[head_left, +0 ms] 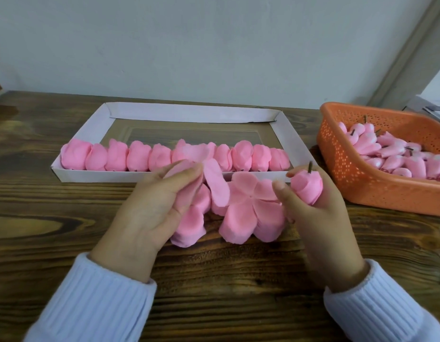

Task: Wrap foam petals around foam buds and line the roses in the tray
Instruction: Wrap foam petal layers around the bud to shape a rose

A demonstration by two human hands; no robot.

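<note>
- The left hand lifts one petal sheet above the petal stack. Its fingers pinch the thin edge, probably to peel off a single layer.
- The right hand has its fingers curled round a bud, stem up, ready for wrapping.
- Finished roses line the front wall of the white card tray, so later rows can go behind.
- Spare buds lie in the perforated orange basket, within reach.
- The foam looks soft and matte; the worktop is dark-grained wood.
</note>
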